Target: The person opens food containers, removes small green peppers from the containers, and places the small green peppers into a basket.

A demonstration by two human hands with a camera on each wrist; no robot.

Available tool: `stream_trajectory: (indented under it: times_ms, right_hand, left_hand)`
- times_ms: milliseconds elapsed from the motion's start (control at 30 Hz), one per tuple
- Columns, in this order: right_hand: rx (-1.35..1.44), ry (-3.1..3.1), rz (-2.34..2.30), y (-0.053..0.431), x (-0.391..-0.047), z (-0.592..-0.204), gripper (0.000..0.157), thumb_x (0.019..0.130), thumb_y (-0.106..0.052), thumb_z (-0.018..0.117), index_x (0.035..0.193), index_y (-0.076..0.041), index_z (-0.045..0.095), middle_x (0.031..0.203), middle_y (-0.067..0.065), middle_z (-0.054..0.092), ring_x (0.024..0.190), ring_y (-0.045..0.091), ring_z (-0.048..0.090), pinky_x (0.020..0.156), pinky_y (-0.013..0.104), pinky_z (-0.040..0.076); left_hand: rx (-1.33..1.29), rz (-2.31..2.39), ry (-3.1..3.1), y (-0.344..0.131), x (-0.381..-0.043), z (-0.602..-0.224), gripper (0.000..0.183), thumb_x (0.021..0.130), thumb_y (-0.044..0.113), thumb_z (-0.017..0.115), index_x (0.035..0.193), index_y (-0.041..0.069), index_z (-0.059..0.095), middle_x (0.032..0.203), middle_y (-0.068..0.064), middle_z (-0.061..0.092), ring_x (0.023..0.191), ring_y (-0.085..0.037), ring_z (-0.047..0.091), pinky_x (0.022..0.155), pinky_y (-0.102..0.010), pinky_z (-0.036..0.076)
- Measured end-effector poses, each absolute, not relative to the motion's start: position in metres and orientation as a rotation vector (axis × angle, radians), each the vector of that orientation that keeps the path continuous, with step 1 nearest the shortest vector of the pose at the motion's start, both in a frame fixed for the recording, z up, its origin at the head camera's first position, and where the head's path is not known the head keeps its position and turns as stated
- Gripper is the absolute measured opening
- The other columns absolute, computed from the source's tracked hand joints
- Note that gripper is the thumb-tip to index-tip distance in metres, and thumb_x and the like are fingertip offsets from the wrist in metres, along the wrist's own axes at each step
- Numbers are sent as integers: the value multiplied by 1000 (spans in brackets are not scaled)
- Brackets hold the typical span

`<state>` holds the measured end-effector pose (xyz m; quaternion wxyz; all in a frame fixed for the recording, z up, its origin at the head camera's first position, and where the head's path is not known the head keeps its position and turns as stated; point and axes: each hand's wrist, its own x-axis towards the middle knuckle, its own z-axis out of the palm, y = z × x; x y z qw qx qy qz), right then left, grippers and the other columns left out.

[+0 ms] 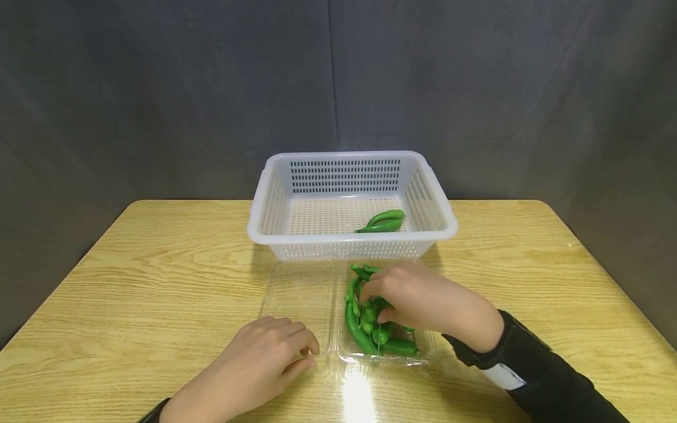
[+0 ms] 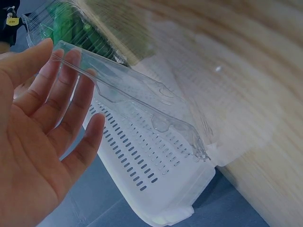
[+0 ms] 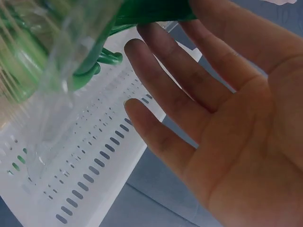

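Observation:
A clear hinged plastic container lies unfolded on the table, its filled half (image 1: 344, 351) on the right and its bare lid half (image 1: 301, 288) on the left. Several green chili peppers (image 1: 355, 326) are piled in the right half. My right hand (image 1: 418, 296) reaches down among them, and its thumb and fingers pinch a green pepper (image 3: 156, 10), mostly hidden by the hand in the head view. My left hand (image 1: 270, 352) is at the lid's near edge, fingers loosely bent and holding nothing. Whether its fingertips touch the lid (image 2: 137, 101) I cannot tell.
A white perforated plastic basket (image 1: 351, 239) stands just behind the container. A few green peppers (image 1: 386, 222) lie inside it, at the near right. The wooden table (image 1: 174, 264) ends at a grey partition (image 1: 211, 106) at the back.

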<state>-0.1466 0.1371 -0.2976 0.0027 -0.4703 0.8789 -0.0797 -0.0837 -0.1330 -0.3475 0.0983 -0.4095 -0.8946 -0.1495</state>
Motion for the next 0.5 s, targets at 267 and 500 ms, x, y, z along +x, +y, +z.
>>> stream_trajectory:
  times_ms: [267,500]
  right_hand:
    - [-1494,2722,-288,136,-148,-301,25,73,-8,86,95,-12,75,93,-4,71,88,12,65,81,32,54]
    - [-1493,2729,-280,136,-148,-302,22,73,-8,86,90,-13,73,87,-7,67,82,9,62,78,29,54]
  left_hand:
    - [-1215,-440,-2639,-133,-84,-348,9,88,24,76,92,20,70,89,13,67,77,-2,58,71,-28,51]
    - [-1214,-442,-2642,-133,-84,-348,9,87,25,77,91,20,70,88,13,67,77,-2,58,70,-27,51]
